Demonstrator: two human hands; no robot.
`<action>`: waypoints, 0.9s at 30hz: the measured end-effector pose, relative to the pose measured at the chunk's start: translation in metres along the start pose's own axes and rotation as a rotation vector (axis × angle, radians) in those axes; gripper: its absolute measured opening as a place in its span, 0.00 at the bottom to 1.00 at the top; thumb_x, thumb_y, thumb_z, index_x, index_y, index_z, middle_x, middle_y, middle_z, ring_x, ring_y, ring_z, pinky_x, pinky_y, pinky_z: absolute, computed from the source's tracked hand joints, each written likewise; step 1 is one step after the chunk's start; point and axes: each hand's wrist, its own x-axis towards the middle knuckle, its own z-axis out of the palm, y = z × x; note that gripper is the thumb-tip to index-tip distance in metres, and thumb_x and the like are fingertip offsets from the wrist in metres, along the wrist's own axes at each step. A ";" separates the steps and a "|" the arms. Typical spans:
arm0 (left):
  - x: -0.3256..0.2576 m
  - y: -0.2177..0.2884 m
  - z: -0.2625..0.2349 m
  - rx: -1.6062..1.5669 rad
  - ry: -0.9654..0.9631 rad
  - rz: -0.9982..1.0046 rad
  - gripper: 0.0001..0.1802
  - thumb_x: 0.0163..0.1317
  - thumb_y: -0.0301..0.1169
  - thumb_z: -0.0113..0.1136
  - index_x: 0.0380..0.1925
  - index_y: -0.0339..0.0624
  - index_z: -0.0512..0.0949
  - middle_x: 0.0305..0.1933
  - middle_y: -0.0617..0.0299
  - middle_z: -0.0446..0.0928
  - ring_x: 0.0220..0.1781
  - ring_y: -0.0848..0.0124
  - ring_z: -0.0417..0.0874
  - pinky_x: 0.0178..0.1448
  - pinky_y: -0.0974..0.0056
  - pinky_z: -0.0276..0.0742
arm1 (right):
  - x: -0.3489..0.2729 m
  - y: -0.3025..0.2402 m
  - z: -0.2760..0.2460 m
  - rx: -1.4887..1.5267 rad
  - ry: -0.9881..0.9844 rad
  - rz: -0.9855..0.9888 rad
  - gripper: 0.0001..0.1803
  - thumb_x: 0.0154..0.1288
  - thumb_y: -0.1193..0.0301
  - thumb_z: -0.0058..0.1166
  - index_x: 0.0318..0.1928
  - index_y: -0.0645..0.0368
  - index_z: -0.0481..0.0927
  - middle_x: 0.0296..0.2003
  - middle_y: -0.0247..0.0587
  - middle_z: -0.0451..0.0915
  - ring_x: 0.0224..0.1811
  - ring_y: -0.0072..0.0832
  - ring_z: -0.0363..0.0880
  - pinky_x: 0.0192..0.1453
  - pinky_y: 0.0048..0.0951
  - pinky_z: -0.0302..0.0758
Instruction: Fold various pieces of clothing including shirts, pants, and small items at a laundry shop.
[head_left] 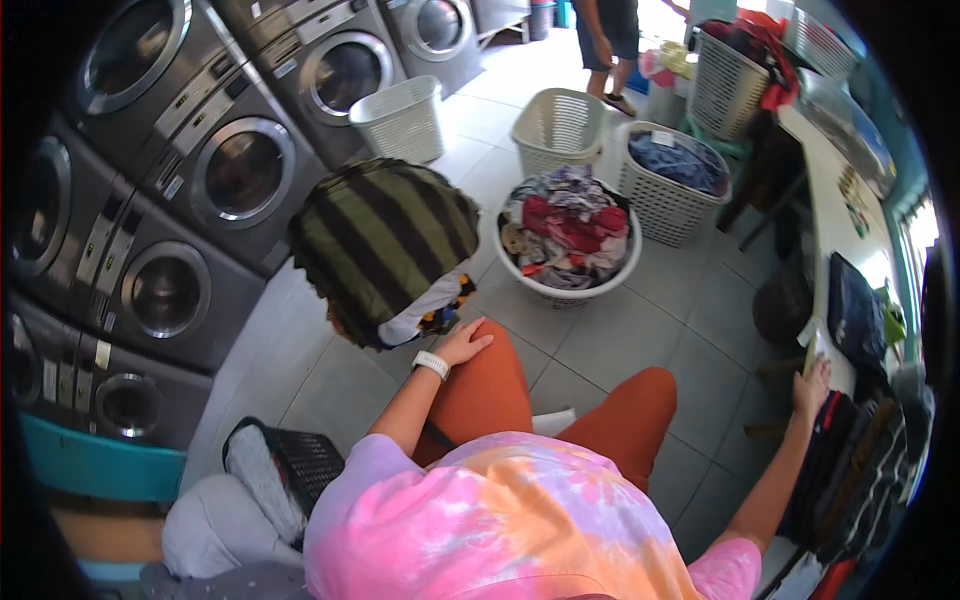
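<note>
My left hand (463, 345) lies flat on my left knee, a white watch on its wrist, fingers stretched and holding nothing. Just beyond it stands a bulky heap of laundry topped by an olive and black striped cloth (385, 240); what supports the heap is hidden. Out to the right, my right hand (814, 385) rests with extended fingers at the edge of a long pale table (822, 215). A stack of folded dark clothes (850, 460) is right beside that hand, and a folded dark blue garment (856, 310) lies farther along.
A white round basket (634, 262) full of mixed clothes stands ahead on the tiles. Behind it are an empty white basket (560, 160) and one holding denim (650, 205). Washing machines (240, 170) line the left. A person (608, 40) stands far back; another sits lower left.
</note>
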 end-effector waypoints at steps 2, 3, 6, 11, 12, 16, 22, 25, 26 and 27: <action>-0.001 -0.058 -0.022 -0.003 0.190 -0.085 0.34 0.52 0.49 0.57 0.55 0.40 0.66 0.54 0.42 0.66 0.58 0.50 0.66 0.60 0.56 0.62 | 0.011 -0.014 0.006 0.018 0.024 -0.048 0.43 0.53 0.67 0.56 0.67 0.50 0.48 0.66 0.48 0.51 0.68 0.44 0.50 0.66 0.44 0.53; -0.008 -0.077 -0.029 -0.004 0.333 -0.139 0.34 0.51 0.46 0.60 0.54 0.39 0.66 0.53 0.42 0.67 0.56 0.50 0.66 0.59 0.56 0.62 | 0.013 -0.024 0.007 0.025 0.028 -0.079 0.42 0.53 0.67 0.55 0.67 0.50 0.48 0.66 0.49 0.52 0.67 0.45 0.50 0.67 0.43 0.52; -0.008 -0.066 -0.044 -0.016 1.068 -0.318 0.27 0.48 0.35 0.63 0.48 0.40 0.67 0.46 0.43 0.68 0.51 0.48 0.67 0.54 0.50 0.64 | 0.009 -0.007 0.005 -0.014 0.015 -0.055 0.42 0.53 0.67 0.55 0.67 0.51 0.48 0.65 0.50 0.52 0.67 0.45 0.50 0.67 0.43 0.53; -0.029 -0.058 -0.081 -0.024 1.443 -0.621 0.30 0.51 0.36 0.62 0.53 0.41 0.63 0.48 0.45 0.67 0.54 0.45 0.66 0.55 0.50 0.65 | 0.003 -0.003 -0.001 -0.024 0.019 -0.044 0.41 0.53 0.69 0.55 0.66 0.53 0.50 0.64 0.52 0.54 0.66 0.47 0.52 0.67 0.41 0.53; -0.029 -0.052 -0.085 -0.321 1.442 -0.818 0.31 0.53 0.38 0.60 0.55 0.39 0.62 0.51 0.44 0.67 0.54 0.45 0.67 0.56 0.50 0.66 | 0.002 0.001 -0.002 -0.024 0.030 -0.041 0.41 0.52 0.69 0.55 0.66 0.53 0.50 0.64 0.53 0.54 0.66 0.47 0.53 0.67 0.41 0.54; -0.054 -0.122 -0.098 -1.027 1.565 -0.824 0.33 0.57 0.45 0.56 0.57 0.35 0.61 0.57 0.43 0.66 0.54 0.50 0.72 0.56 0.53 0.69 | 0.003 -0.018 -0.003 0.022 0.059 -0.100 0.40 0.52 0.69 0.55 0.65 0.54 0.53 0.63 0.54 0.56 0.65 0.47 0.54 0.66 0.40 0.55; -0.034 -0.108 -0.089 -0.451 1.306 -0.869 0.17 0.56 0.38 0.57 0.37 0.34 0.78 0.39 0.49 0.79 0.43 0.56 0.79 0.50 0.58 0.72 | -0.019 -0.005 -0.032 -0.048 0.060 -0.027 0.36 0.54 0.70 0.54 0.64 0.57 0.56 0.62 0.54 0.59 0.64 0.47 0.57 0.65 0.39 0.57; -0.086 -0.190 -0.124 -0.427 1.509 -0.534 0.15 0.55 0.37 0.59 0.34 0.34 0.78 0.34 0.50 0.80 0.37 0.58 0.80 0.47 0.59 0.73 | -0.006 -0.057 -0.014 0.046 0.040 -0.146 0.36 0.54 0.70 0.54 0.64 0.58 0.56 0.61 0.54 0.59 0.64 0.46 0.57 0.65 0.39 0.57; -0.076 -0.188 -0.118 -0.442 1.490 -0.536 0.15 0.55 0.37 0.59 0.34 0.34 0.78 0.34 0.50 0.80 0.37 0.58 0.80 0.47 0.59 0.73 | -0.006 -0.049 -0.016 0.033 0.055 -0.135 0.37 0.54 0.71 0.55 0.64 0.58 0.55 0.62 0.54 0.58 0.64 0.45 0.57 0.65 0.39 0.57; -0.067 -0.185 -0.113 -0.554 1.380 -0.597 0.16 0.55 0.38 0.60 0.36 0.34 0.78 0.35 0.52 0.79 0.36 0.60 0.79 0.44 0.60 0.73 | -0.008 -0.042 -0.015 0.018 0.061 -0.123 0.37 0.54 0.71 0.55 0.64 0.58 0.55 0.62 0.54 0.58 0.64 0.45 0.57 0.65 0.39 0.57</action>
